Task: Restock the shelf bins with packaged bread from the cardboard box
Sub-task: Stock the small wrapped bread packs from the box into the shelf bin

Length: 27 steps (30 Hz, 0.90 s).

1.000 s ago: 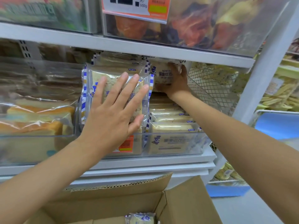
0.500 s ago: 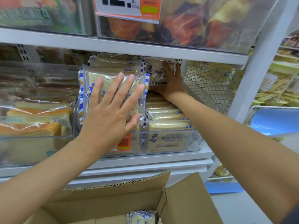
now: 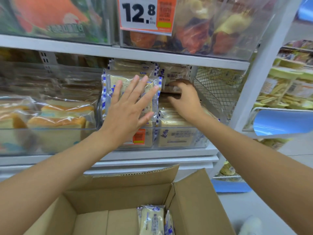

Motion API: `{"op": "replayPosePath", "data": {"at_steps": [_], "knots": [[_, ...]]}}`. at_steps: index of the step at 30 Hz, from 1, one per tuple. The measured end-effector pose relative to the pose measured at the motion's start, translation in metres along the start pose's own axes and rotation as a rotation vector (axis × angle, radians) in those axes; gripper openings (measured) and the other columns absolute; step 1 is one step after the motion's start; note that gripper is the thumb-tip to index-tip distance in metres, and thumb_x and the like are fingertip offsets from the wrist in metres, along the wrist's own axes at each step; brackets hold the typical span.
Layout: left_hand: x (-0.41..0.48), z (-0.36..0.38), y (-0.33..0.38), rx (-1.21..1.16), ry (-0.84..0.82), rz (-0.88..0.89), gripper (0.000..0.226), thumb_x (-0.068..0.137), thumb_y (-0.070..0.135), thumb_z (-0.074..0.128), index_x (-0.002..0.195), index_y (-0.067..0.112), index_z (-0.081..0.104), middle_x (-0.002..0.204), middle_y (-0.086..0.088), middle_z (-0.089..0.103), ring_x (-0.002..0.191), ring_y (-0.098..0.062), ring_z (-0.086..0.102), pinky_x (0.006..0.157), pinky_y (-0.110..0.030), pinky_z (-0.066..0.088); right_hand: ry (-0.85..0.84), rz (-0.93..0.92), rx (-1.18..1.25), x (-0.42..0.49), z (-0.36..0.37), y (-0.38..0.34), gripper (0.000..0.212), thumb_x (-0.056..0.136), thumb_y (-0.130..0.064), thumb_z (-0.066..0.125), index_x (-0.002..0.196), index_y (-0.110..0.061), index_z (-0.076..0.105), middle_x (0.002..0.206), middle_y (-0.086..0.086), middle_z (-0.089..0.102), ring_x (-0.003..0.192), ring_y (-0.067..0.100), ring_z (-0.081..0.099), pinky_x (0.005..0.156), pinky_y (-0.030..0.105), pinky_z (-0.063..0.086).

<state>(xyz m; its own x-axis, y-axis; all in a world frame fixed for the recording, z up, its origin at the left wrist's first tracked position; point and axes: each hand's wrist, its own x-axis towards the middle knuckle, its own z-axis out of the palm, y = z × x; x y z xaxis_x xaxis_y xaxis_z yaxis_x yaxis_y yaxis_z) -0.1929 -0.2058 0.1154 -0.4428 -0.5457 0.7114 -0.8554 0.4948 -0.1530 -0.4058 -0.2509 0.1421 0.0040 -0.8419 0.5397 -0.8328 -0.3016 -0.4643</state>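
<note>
- Left hand [image 3: 129, 107]: fingers spread wide, palm pressed flat on the front bread pack [image 3: 116, 85] that stands upright in the clear shelf bin [image 3: 149, 145]. It grips nothing.
- Right hand [image 3: 185, 97]: reaches into the same bin, right side, fingers curled on the edge of an upper bread pack [image 3: 174, 73]. The fingertips are hidden btw the packs, so I cannot tell if it really pinches the pack.
- More packs lie stacked flat under the right hand, up to the bin front.
- Cardboard box [image 3: 199, 200]: open, below the shelf, w/ a few bread packs [image 3: 152, 221] inside at its right side.
- Price tag [image 3: 146, 13] on the bin above – "12.8".
- Wire mesh divider [image 3: 215, 89] is just beside the right hand.
</note>
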Motion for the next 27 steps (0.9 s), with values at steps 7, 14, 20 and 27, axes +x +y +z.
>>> {"op": "replayPosePath", "data": {"at_steps": [7,14,20,27], "knots": [[-0.034,-0.037,0.024,-0.170,-0.004,-0.074,0.044,0.087,0.037,0.057,0.127,0.018,0.058,0.146,-0.012,0.046,0.135,-0.030,0.041,0.111,-0.046,0.024,-0.058,0.012,0.081,-0.109,-0.018,-0.041,0.018,0.080,-0.006,0.063,0.094,-0.016,0.066,0.091,-0.001,0.057,0.080,0.014,0.052,0.075,0.028,0.045],[-0.175,-0.015,0.045,-0.390,-0.473,-0.334,0.042,0.091,0.033,0.062,0.131,0.021,0.055,0.144,-0.001,0.046,0.128,-0.023,0.047,0.104,-0.042,0.037,-0.606,0.200,0.026,-0.242,0.053,-0.007,0.028,0.087,-0.011,0.066,0.115,-0.014,0.065,0.110,-0.001,0.057,0.092,0.011,0.054,0.083,0.019,0.039],[-0.272,0.017,0.046,-0.388,-0.580,-0.134,0.040,0.081,0.015,0.068,0.121,0.014,0.060,0.157,-0.012,0.027,0.117,-0.028,0.054,0.084,-0.041,0.050,-0.981,0.413,-0.067,-0.316,0.155,0.048,0.044,0.092,-0.016,0.059,0.136,-0.013,0.052,0.139,0.012,0.050,0.126,0.026,0.050,0.102,0.028,0.039],[-0.308,0.046,0.040,-0.355,-0.578,-0.187,0.058,0.086,0.016,0.062,0.141,0.015,0.045,0.158,-0.011,0.028,0.140,-0.026,0.037,0.106,-0.042,0.037,-1.204,0.491,-0.202,-0.363,0.244,0.070,0.067,0.100,-0.028,0.045,0.154,-0.006,0.012,0.162,0.016,0.001,0.150,0.033,-0.001,0.122,0.039,0.013]]}}
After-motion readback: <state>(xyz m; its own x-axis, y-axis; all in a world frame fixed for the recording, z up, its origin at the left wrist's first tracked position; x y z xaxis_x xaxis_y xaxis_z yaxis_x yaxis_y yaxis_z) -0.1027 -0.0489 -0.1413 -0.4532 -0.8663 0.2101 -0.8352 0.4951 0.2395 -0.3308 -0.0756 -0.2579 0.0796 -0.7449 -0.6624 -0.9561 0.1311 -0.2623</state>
